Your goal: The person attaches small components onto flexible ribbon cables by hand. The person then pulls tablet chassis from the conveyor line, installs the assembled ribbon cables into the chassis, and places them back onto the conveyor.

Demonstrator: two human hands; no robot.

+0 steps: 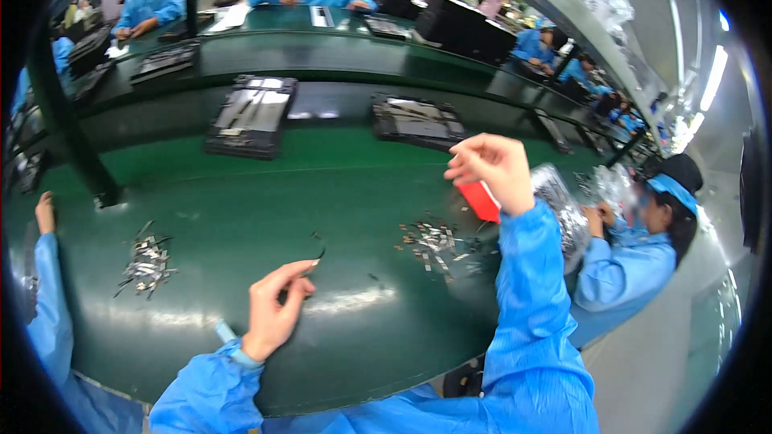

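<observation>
My left hand (273, 312) is low over the green bench, thumb and forefinger pinched on the pale end of a thin dark strip (322, 251), which looks like a small flex cable. My right hand (497, 170) is raised higher at the right, fingers curled together; anything between them is too small to make out. Just below it, partly hidden by the hand and sleeve, is a red piece (480, 202). A loose pile of small metallic and dark strips (438, 247) lies left of my right forearm. Another such pile (148, 265) lies farther left.
Two flat dark device assemblies (252, 116) (418, 119) rest at the bench's far side. A clear plastic bag of parts (560, 213) sits beside my right sleeve. A dark green post (72, 128) rises at left. Co-workers (635, 249) in blue sit at both sides and opposite.
</observation>
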